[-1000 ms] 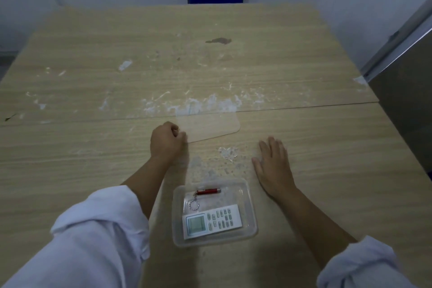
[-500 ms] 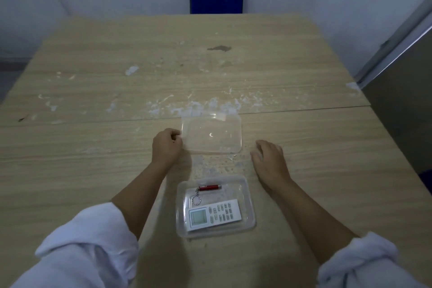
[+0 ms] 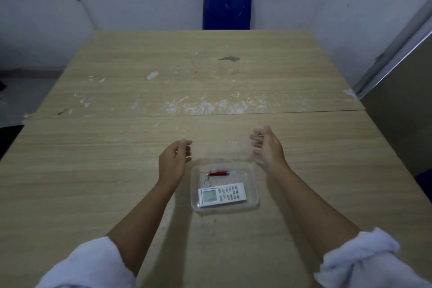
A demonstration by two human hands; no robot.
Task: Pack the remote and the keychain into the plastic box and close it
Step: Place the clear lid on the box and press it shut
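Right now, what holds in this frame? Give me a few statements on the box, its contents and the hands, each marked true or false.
1. The remote lies inside the box. True.
2. The keychain lies on the table outside the box. False: it is in the box, on the far side of the remote.
3. The remote's screen end points to the person's left. True.
4. The chair behind the table is red. False: it is blue.
5. The left hand rests on the remote. False: it is beyond the box's far left corner, off the remote.
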